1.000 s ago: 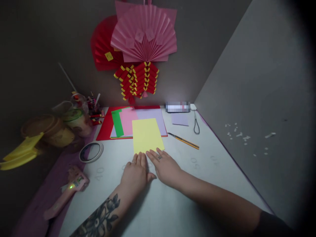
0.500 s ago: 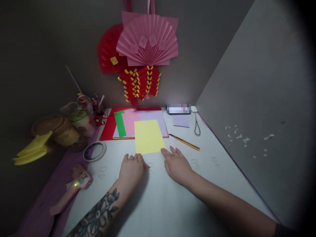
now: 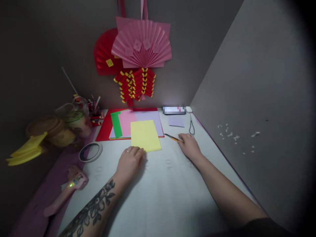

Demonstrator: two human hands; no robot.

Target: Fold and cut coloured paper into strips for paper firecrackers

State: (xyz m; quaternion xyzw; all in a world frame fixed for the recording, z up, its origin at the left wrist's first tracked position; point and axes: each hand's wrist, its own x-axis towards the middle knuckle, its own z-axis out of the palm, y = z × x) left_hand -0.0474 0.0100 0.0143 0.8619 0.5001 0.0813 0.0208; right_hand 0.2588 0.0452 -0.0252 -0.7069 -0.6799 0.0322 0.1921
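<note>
My left hand (image 3: 128, 163) lies palm down at the lower left corner of a yellow paper sheet (image 3: 145, 135), its fingertips resting on that edge. The sheet overlaps a stack of coloured papers. To the right, my right hand (image 3: 190, 146) is over a craft knife (image 3: 171, 136) with an orange handle. Its fingers close around the handle and hide the rear part; the blade end shows, pointing left toward the papers. The knife lies on the table.
Pink (image 3: 127, 121), green (image 3: 116, 125) and lilac papers lie on red sheets at the back. A tape roll (image 3: 90, 152) and a pink glue gun (image 3: 76, 181) sit left. A phone (image 3: 174, 110) stands by the wall. Paper fans (image 3: 143, 42) hang above.
My right hand has left the yellow sheet's lower right corner and moved right onto the craft knife. My left hand has shifted slightly up onto the sheet's edge. The view has turned slightly.
</note>
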